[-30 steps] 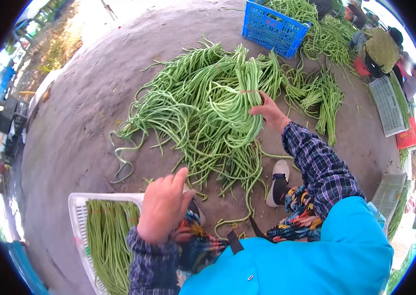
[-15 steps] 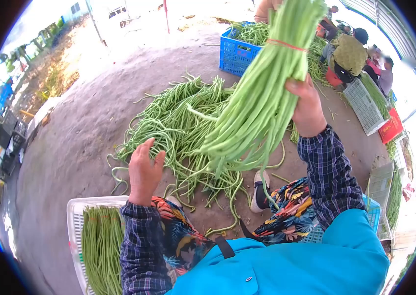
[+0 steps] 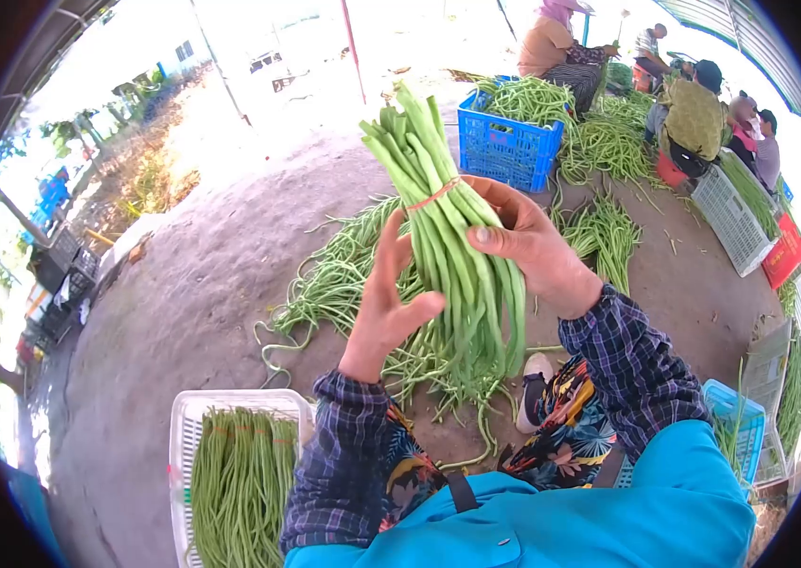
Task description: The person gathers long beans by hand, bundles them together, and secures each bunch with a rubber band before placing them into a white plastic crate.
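The fingers of the right hand (image 3: 537, 248) are curled around the far side of a bundle of long green beans (image 3: 462, 270), with the thumb laid across its near face just below the red band (image 3: 432, 195), so this hand has it gripped. The fingers of the left hand (image 3: 387, 301) are spread and point up along the bundle's left side, the thumb apart and directed at the beans; whether these fingers touch them cannot be told. The bundle is held up before the body, tilted, its upper ends leaning left and its lower part hanging loosely to the right. The right forearm, in a plaid sleeve (image 3: 637, 364), slants up and leftward from the lower right, the wrist slightly bent; the left forearm rises more steeply, its palm turned toward the bundle. Beyond the hands, a heap of loose long beans (image 3: 343, 276) lies on the ground (image 3: 173, 322). Banded beans (image 3: 244, 488) lie in a white plastic crate (image 3: 239, 398) near the left forearm, while a blue crate (image 3: 511, 159) stands farther off.
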Available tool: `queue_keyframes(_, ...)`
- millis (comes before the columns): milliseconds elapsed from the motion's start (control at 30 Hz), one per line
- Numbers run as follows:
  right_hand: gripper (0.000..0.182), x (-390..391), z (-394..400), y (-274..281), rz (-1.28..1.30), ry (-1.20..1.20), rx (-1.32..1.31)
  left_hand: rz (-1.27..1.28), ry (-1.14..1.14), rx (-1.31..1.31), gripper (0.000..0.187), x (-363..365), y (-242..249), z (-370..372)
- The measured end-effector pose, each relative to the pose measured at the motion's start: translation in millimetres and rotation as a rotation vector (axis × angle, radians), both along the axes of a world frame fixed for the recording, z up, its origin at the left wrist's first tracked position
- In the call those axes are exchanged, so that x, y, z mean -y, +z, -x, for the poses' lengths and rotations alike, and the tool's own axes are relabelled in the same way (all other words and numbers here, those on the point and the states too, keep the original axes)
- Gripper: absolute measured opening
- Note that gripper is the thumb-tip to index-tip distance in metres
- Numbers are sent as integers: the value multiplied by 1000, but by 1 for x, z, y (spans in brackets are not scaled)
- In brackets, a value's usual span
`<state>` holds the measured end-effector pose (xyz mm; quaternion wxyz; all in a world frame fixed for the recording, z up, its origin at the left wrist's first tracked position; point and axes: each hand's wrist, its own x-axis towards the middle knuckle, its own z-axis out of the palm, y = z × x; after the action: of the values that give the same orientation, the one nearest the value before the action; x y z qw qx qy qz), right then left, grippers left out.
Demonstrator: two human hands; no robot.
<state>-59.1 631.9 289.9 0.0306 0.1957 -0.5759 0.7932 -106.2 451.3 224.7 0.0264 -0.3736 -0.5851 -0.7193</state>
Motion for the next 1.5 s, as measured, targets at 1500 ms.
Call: queue_keyframes(1500, 53, 8, 106, -109, -775, -358, -122, -344, -237, 739, 55, -2, -69, 105)
